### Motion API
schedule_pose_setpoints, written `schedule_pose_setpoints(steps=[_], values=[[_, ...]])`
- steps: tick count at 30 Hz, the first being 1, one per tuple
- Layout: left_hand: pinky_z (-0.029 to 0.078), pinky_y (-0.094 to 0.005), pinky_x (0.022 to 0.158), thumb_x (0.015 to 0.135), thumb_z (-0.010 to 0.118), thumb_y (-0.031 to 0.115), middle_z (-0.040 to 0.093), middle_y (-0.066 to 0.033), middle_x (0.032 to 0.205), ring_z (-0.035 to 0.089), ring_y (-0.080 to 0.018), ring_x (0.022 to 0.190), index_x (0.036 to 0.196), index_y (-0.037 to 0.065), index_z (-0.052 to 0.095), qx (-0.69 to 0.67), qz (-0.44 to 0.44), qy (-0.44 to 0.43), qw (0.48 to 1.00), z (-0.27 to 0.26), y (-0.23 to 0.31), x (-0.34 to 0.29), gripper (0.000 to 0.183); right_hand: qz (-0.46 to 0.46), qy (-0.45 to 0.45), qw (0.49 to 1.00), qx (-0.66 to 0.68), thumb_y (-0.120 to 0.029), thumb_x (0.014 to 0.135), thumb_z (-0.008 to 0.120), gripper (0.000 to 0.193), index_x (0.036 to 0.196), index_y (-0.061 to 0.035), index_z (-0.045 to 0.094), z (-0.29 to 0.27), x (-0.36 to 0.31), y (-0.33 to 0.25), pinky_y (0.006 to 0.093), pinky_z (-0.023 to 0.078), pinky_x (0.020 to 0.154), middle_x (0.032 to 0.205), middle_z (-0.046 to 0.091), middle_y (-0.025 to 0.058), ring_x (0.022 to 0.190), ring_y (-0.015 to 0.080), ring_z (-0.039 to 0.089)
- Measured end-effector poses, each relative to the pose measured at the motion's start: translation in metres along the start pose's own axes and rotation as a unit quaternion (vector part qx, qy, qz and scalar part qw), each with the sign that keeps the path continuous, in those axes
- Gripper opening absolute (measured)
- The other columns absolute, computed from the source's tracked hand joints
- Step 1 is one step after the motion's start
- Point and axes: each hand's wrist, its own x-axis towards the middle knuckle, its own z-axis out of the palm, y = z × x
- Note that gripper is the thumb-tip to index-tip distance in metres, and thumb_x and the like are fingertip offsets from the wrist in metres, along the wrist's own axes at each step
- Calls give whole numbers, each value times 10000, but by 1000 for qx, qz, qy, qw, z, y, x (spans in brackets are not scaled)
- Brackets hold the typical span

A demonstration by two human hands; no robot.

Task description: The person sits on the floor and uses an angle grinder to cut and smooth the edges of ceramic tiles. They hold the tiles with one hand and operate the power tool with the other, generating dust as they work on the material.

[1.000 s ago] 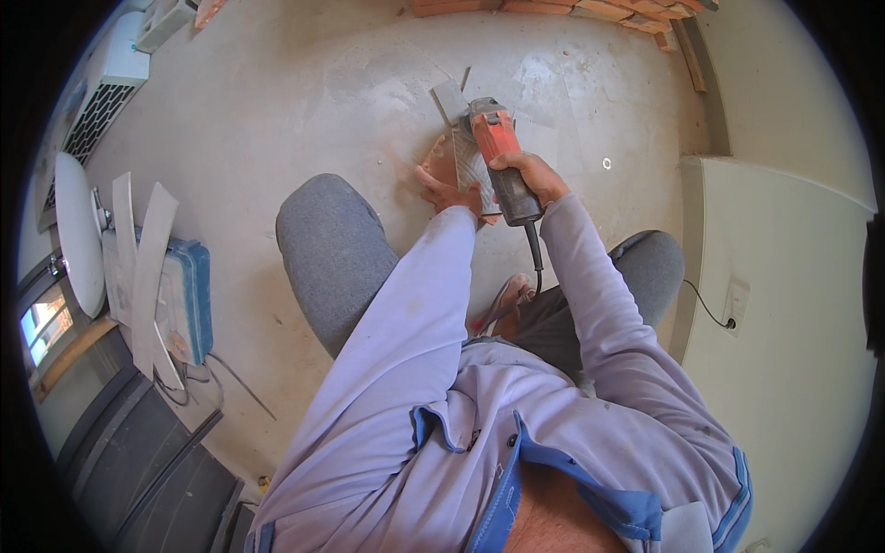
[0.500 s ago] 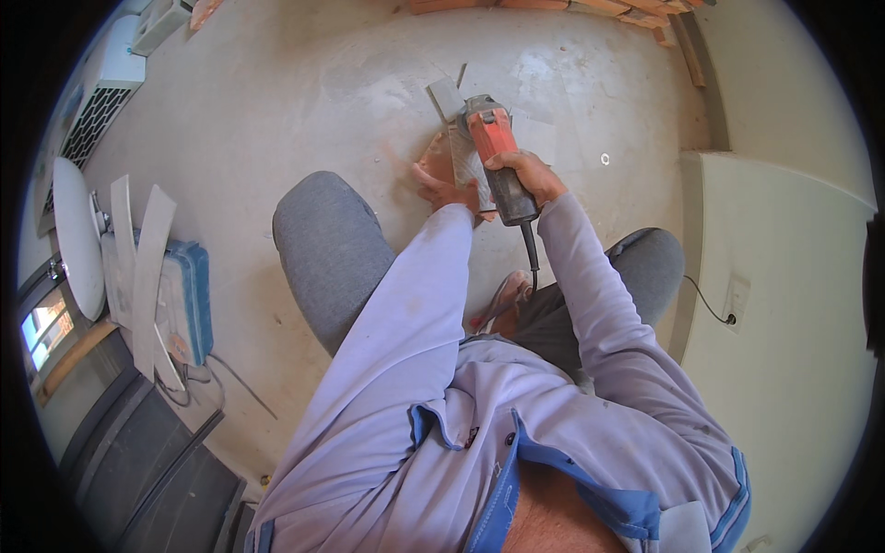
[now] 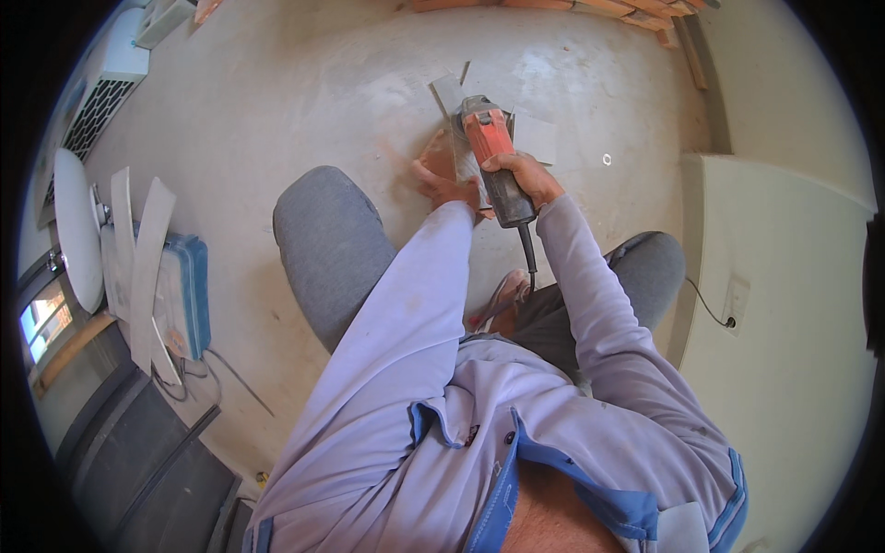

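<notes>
Kickback from a binding cut could jerk the grinder [image 3: 490, 143], clasped by the right hand [image 3: 527, 177], into the left hand [image 3: 450, 191], spread against the tile [image 3: 467, 164] left of and partly beneath the grinder.

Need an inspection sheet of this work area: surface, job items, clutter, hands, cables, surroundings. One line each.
Surface: pale floor, dusty and scuffed.
Job items: angle grinder, its head at a pale piece; reddish slab alongside. Cutting contact hidden.
Clutter: flat offcut right of the grinder head; pale strips by a blue case.
Hands: right hand grips the grinder body; left hand at the slab, exact grip unclear.
Cables: grinder cord trails toward a foot; dark cable at a wall outlet. Any link hidden.
Surroundings: bricks beyond, pale low wall right.
</notes>
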Motion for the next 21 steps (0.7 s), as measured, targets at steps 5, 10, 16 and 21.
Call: schedule_pose_setpoints(steps=[5, 10, 16, 21], values=[[417, -491, 1108, 818, 782, 162, 234, -262, 1514, 456, -454, 1335, 1550, 223, -160, 9, 9, 8, 1000, -2, 0, -3, 1195, -3, 9, 1000, 12, -231, 785, 724, 422, 1053, 40, 543, 1, 3, 1, 424, 619, 510, 784, 616, 152, 601, 267, 668], [440, -493, 1089, 819, 778, 153, 245, -267, 1502, 477, -475, 1305, 1551, 216, -133, 12, 4, 10, 1000, -1, -2, -1, 1171, 15, 6, 1000, -3, -237, 795, 718, 417, 1041, 52, 545, 0, -1, -5, 447, 626, 518, 789, 622, 163, 613, 270, 673], [447, -489, 1086, 818, 779, 161, 285, -267, 1461, 504, -467, 1276, 1545, 220, -125, 14, 6, 7, 1000, -3, 1, -2, 1161, 22, 11, 1000, 11, -246, 791, 721, 406, 1025, 47, 564, 4, -2, -6, 414, 603, 515, 790, 640, 161, 612, 268, 675], [455, -493, 1079, 819, 775, 153, 252, -285, 1488, 516, -471, 1265, 1540, 226, -147, 11, 9, 11, 1000, -3, -1, -3, 1173, 41, 1, 999, 7, -253, 792, 722, 419, 1037, 46, 561, 0, 1, -9, 402, 607, 534, 799, 642, 158, 619, 268, 677]])
